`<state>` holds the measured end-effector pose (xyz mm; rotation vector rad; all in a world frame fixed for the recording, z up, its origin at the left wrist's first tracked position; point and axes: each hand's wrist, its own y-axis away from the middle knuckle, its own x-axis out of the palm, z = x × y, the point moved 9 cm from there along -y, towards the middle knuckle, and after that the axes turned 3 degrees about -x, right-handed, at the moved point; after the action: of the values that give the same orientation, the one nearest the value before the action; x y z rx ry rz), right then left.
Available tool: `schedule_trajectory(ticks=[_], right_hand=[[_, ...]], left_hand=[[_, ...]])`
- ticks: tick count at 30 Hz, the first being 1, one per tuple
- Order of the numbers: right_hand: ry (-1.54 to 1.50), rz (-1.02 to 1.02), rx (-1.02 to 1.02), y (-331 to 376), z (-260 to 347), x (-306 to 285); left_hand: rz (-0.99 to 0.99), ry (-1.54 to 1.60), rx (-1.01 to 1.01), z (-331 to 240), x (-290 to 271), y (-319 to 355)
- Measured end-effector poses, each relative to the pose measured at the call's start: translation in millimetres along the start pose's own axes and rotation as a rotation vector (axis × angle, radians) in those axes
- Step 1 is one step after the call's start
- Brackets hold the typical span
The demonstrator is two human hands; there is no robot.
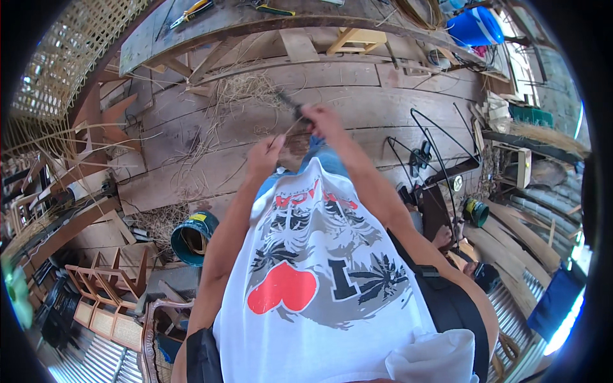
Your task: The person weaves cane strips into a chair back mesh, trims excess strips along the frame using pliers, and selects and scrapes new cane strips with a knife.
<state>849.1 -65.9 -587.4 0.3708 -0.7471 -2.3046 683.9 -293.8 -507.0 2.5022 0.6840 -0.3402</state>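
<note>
Here, gripping a dark-handled knife (290,105) in the right hand (322,120), fingers wrapped shut around the handle, blade pointing up and to the left, away from the body. Pinching a thin pale rattan strip (288,127) in the left hand (265,156), thumb and fingers pressed together on it. Running diagonally, that strip, from the left hand's pinch up and rightward to the knife, so its long axis is lying across the gap between the two hands. Sitting nearer the body, the left hand; reaching farther out over the wooden plank floor (357,80), the right. Meeting at the blade, strip and knife, though too small and blurred to tell exactly where the edge is touching.

Lying beyond the hands, a scatter of straw-like shavings (246,86). Standing at lower left, well apart, a green bucket (191,237); at upper right, a blue barrel (476,27). Leaning at right, a black wire frame (434,147). Resting on the workbench (211,25) at top, yellow-handled pliers (191,11). Crowding the strip's line between the hands, nothing but bent knees in blue jeans (322,156) just below.
</note>
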Motion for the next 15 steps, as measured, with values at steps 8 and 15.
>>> schedule_trajectory(ticks=[8, 15], right_hand=[[0.000, -0.228, -0.102, -38.0, 62.8, -222.9], [0.104, -0.010, -0.091, -10.9, 45.2, -16.8]], left_hand=[[0.080, -0.189, -0.301, 191.6, -115.0, 158.1], [-0.111, 0.080, 0.001, 83.3, -77.5, 4.4]])
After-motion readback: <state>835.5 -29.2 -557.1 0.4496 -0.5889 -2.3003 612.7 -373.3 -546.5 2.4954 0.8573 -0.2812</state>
